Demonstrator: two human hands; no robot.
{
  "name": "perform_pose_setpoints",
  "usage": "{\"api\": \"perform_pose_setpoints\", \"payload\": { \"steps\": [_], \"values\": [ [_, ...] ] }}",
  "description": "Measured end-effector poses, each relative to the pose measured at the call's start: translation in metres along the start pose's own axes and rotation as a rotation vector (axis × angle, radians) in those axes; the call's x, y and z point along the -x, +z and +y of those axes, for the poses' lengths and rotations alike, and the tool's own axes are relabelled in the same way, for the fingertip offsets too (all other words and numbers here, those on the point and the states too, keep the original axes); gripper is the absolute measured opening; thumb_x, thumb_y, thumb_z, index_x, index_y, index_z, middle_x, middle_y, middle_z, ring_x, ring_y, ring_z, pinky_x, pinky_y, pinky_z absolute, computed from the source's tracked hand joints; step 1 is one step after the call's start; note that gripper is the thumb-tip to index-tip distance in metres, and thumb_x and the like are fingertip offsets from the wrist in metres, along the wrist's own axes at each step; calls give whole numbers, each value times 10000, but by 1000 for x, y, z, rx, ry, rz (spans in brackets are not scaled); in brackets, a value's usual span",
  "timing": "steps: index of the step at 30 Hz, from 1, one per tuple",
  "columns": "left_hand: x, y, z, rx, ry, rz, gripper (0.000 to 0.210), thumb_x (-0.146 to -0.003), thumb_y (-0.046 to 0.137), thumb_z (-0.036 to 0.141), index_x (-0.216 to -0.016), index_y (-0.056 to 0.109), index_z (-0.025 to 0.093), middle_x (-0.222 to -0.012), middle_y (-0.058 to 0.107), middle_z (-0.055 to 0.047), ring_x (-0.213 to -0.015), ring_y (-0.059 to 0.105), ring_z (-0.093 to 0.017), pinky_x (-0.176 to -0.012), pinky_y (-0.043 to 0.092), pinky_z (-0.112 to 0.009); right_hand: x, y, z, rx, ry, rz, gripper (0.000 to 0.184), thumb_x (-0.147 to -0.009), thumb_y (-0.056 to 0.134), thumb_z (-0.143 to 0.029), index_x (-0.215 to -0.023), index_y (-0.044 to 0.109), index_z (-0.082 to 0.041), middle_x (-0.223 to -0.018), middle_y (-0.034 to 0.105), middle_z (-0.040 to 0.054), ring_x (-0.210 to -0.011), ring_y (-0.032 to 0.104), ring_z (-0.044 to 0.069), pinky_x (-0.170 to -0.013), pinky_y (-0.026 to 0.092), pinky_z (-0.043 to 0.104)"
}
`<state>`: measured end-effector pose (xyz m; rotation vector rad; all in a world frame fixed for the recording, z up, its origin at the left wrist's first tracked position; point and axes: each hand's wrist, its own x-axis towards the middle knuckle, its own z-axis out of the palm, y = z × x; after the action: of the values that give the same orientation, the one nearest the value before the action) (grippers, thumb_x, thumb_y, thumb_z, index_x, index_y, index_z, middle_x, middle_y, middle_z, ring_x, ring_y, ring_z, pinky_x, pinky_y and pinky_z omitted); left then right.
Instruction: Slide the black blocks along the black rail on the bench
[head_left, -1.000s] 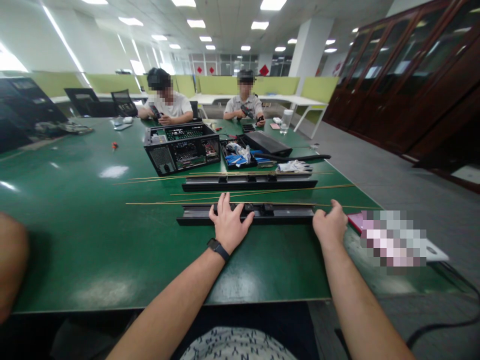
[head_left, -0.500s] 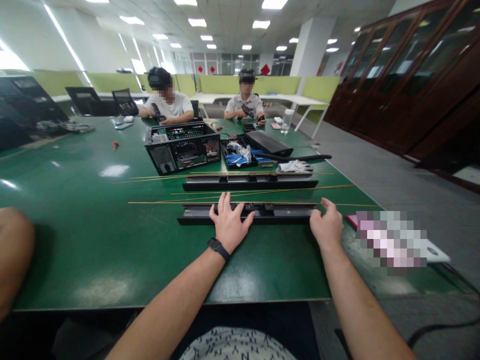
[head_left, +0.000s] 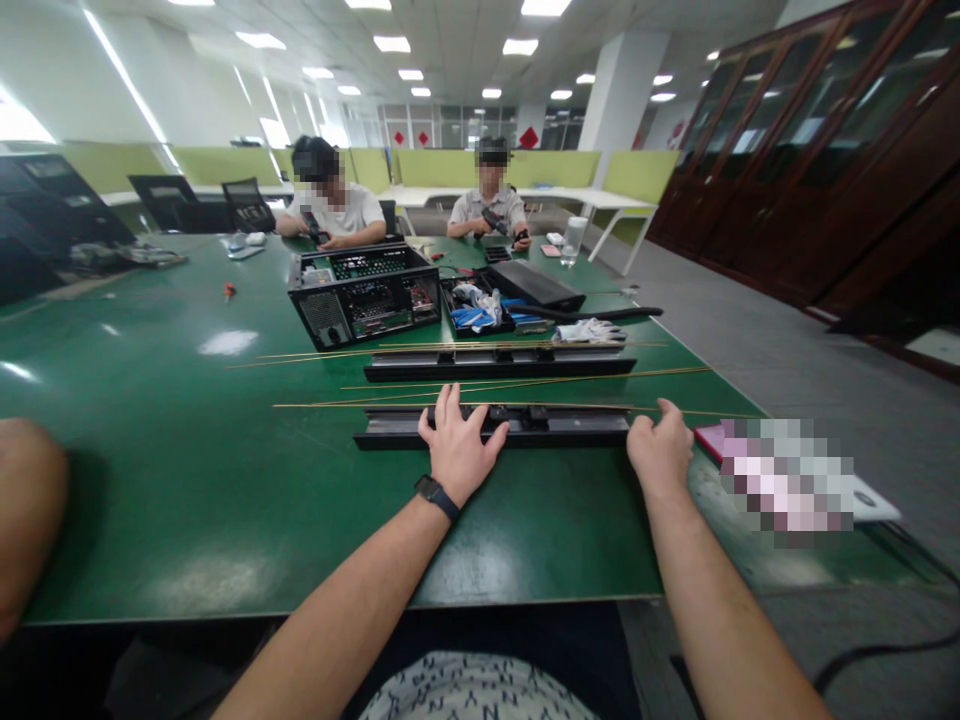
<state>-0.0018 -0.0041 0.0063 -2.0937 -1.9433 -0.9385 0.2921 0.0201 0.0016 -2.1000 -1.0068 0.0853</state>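
While the near rail (head_left: 562,440) lies at twelve o'clock, its thin gold rod (head_left: 300,405) sits farther toward three than a moment ago, apparently drawn along by the right hand (head_left: 660,450); whether those curled fingers pinch it, I cannot tell. The left hand (head_left: 459,445), fingers splayed, rests on the rail. Beyond, toward twelve, lies a second rail (head_left: 502,373).

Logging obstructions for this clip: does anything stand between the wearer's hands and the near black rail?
Nothing visible does: the left hand lies spread over the near black rail, and the right hand is at its right end.
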Motion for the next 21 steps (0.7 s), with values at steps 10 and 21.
{"api": "perform_pose_setpoints", "payload": {
  "steps": [10, 21],
  "values": [
    [0, 1, 0, -6, 9, 12, 378, -940, 640, 572, -1192, 771, 322, -1652, 441, -167, -1549, 353, -382, -1174, 292, -678, -5, -1, 4, -34, 35, 100, 687, -855, 445, -304, -1503, 495, -82, -1501, 540, 245, -1412, 459, 410, -1172, 356, 634],
    [0, 0, 0, -3, 9, 6, 379, -947, 628, 573, -1177, 773, 308, -1644, 448, -180, -1552, 348, -378, -1169, 293, -680, 1, 2, 0, -72, -34, -27, 632, -896, 432, -436, -1464, 540, -183, -1415, 618, 161, -1337, 511, 345, -1171, 353, 584]
  ]
}}
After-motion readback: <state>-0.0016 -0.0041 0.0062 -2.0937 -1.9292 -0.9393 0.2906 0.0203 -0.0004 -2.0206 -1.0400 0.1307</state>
